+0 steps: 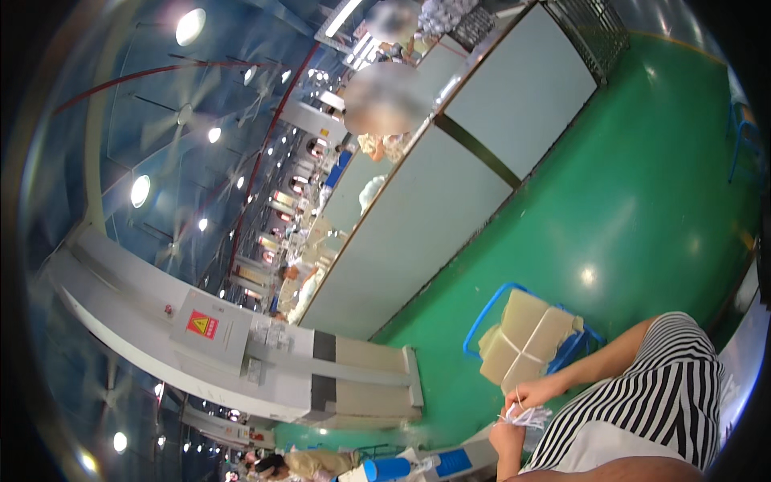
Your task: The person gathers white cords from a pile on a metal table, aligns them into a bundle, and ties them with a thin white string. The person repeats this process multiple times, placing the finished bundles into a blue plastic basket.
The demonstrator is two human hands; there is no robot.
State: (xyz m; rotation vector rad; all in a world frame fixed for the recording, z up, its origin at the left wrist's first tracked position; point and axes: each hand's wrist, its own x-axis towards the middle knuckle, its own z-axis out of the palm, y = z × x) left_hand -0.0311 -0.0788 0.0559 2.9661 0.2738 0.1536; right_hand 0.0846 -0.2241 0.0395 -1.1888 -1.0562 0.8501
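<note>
Both hands meet on a small bundle of white strings [526, 415], held between them. The right hand [534, 391] pinches strands from above, fingers narrow; the left hand [506, 438] grips from below. A tied cardboard stack [526, 341] sits just beyond on a blue cart [482, 325].

Single head fisheye, rolled hard sideways, faced out over the green floor [642, 201] toward a long partition [450, 185]. Ceiling lamps sat at 10 o'clock, nearby hands at 5 o'clock.
</note>
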